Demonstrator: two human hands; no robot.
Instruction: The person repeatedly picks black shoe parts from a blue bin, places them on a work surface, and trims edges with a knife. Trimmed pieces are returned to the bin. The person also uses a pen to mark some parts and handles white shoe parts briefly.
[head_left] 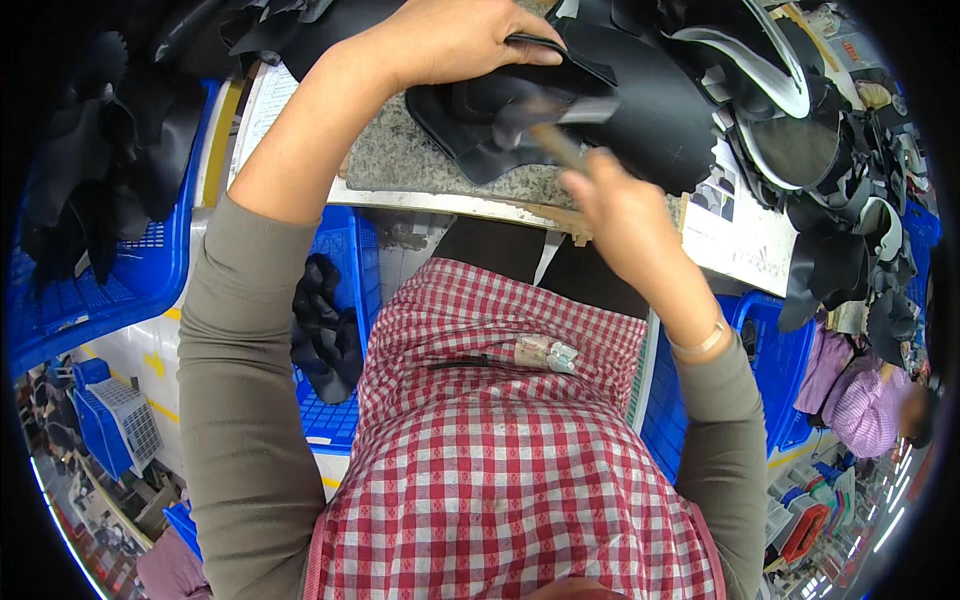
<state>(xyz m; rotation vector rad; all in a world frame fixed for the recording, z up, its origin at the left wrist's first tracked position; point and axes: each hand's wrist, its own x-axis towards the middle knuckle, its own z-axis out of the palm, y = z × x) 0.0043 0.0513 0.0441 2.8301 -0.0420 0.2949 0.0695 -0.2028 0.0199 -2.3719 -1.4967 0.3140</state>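
Black leather pieces (655,120) lie on a speckled grey slab (385,160) at the table's front edge. My left hand (465,40) is closed on the folded edge of this leather, thumb and fingers pinching it. In my right hand (620,210) is a hammer (556,146) with a wooden handle. Its metal head is smeared by motion over the leather, left of the hand. Whether the head touches the leather I cannot tell.
Stacked black pieces with white edges (800,130) crowd the table's right side. Blue crates stand at left (100,305) and under the table (335,415), holding black pieces. A person in a purple checked top (865,410) sits at far right.
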